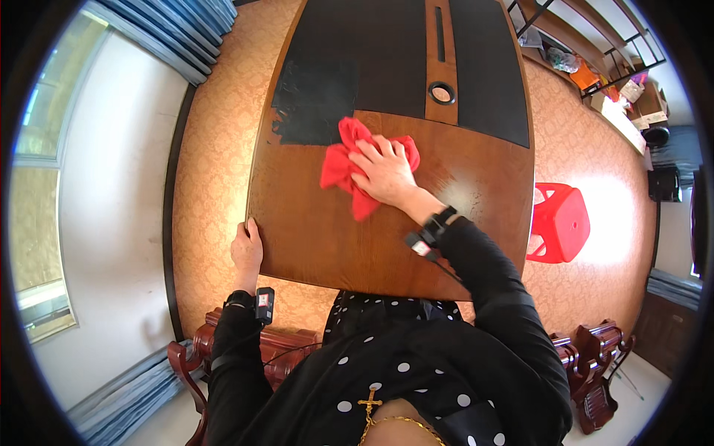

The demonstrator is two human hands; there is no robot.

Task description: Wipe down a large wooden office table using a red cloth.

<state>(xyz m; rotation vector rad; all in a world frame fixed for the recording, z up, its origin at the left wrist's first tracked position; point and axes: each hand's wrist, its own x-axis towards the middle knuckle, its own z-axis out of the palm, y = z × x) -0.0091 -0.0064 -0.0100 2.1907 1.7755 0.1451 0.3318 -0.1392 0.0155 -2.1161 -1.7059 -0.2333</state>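
Note:
A red cloth [338,165] lies crumpled on the brown wooden tabletop [312,234], just below the black panels. My right hand [385,171] rests over it with the fingers spread, holding it against the wood. At the table's left edge, near the front corner, my left hand [246,249] grips the rim with the thumb on top; its other fingers are partly hidden. Set into the far half of the table are a worn black panel [318,100] with torn edges and a smoother black panel [488,72].
Between the panels runs a wooden strip with a round cable hole [442,93]. A red plastic stool [563,223] stands right of the table. Carved wooden chairs [597,368] are behind me on both sides. A metal-framed shelf [591,50] with bags and boxes fills the far right.

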